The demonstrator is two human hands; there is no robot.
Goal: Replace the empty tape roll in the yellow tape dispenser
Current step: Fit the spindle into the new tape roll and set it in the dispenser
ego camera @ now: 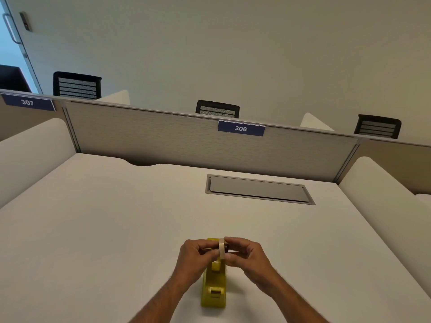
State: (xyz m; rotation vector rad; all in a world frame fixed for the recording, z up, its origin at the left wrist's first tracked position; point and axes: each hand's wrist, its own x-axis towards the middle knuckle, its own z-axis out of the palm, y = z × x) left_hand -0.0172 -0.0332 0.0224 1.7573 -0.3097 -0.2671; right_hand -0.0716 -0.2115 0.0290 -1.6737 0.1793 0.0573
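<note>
A pale office desk (116, 229) in a partitioned carrel, with both hands working over a yellow tape dispenser (213, 287) at six o'clock.

A tape roll (222, 249), thin and whitish, is held upright just above the dispenser's far end. The left hand (194, 255) has its fingers (211, 252) pinched on the roll's left face, and the right hand (246, 255) is clamped on its right side, where a dark hub shows. Holding it from both sides likely keeps the ring square to the cradle below, for seating or lifting; which one I cannot tell. The dispenser lies lengthwise toward the person, cutter end nearest, both forearms flanking it. At one o'clock a grey cable hatch (258, 190) is set into the desk; beyond it stands the partition, labelled 306 (241, 128).
</note>
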